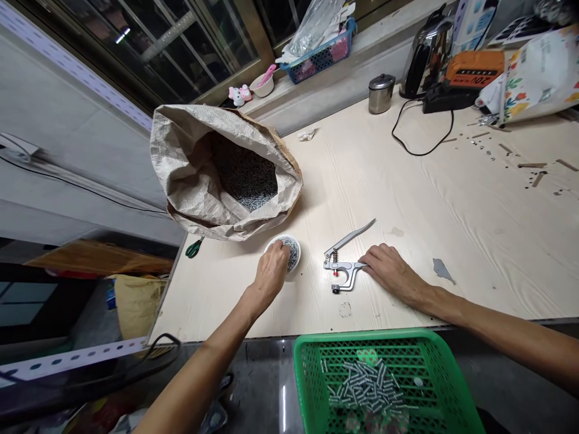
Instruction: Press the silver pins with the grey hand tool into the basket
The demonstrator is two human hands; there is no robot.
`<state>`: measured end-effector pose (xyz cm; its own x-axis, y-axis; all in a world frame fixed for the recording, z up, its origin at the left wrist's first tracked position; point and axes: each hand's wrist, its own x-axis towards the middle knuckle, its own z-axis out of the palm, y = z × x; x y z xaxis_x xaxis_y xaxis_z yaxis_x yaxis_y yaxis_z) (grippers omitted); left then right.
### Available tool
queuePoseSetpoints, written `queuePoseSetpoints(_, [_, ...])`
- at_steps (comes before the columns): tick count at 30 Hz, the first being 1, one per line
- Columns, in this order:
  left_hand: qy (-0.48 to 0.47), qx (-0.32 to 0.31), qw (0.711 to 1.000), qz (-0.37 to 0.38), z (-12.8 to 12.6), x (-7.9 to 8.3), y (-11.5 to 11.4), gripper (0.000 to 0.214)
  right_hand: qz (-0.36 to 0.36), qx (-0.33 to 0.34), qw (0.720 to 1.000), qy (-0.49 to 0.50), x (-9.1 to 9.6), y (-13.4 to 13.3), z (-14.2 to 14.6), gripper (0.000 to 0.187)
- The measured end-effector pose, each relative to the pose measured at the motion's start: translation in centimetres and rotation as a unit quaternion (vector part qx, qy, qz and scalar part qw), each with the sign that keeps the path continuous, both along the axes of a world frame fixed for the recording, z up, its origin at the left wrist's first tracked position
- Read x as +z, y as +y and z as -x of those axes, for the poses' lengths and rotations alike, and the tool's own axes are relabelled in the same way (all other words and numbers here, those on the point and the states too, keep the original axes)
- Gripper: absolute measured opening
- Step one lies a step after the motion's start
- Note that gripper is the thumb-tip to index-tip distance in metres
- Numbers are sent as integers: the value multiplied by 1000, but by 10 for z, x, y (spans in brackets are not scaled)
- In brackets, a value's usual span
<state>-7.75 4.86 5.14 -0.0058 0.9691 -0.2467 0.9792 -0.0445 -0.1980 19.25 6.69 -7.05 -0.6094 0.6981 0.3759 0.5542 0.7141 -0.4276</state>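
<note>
My left hand reaches over a small white bowl of small metal pieces. Its fingers are bent together at the pieces, and what they pinch, if anything, is hidden. A pair of snap-fastener pliers lies on the table with its handles spread apart. My right hand has its fingers closed round the end of the lower handle. Behind the bowl stands a large woven sack, its mouth open, partly filled with small metal pieces. In front of the table edge, a green basket holds many ribbed metal pieces.
Green-handled scissors lie at the table's left side, by the sack. A grey scrap is right of my right hand. Toward the back are a metal canister, a kettle, an orange battery with a cable, and scattered bits.
</note>
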Motion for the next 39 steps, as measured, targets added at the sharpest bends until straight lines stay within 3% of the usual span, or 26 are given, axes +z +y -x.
queuePoseSetpoints(2, [-84, 23, 995, -56, -3, 7, -5, 28, 0, 1, 1000, -3, 0, 0, 0, 26])
queuePoseSetpoints(4, [-229, 68, 965, -107, -11, 10, -13, 23, -7, 4, 1000, -10, 2, -1, 0, 27])
queuePoseSetpoints(7, [-445, 196, 870, -75, -28, 0, -32, 24, -36, 14, 999, -20, 4, -4, -1, 27])
queuePoseSetpoints(11, [-601, 322, 732, -5, -50, -37, -54, 35, -70, 26, 997, -30, 7, -8, -2, 25])
queuePoseSetpoints(14, [-649, 350, 675, 3, -58, -59, -60, 39, -67, 25, 996, -46, 8, -9, -3, 28])
queuePoseSetpoints(19, [-632, 361, 686, 10, -60, -68, -58, 39, -52, 29, 996, -59, 6, -9, -2, 29])
queuePoseSetpoints(26, [-582, 368, 723, 53, -61, -59, -49, 35, -35, 33, 997, -66, 3, -9, -2, 30])
queuePoseSetpoints(36, [-550, 353, 739, 166, -62, -48, -43, 42, -28, 50, 996, -69, 9, -9, -2, 27])
queuePoseSetpoints(39, [-548, 367, 729, 183, -61, -49, -44, 42, -21, 53, 996, -70, 10, -10, -3, 27])
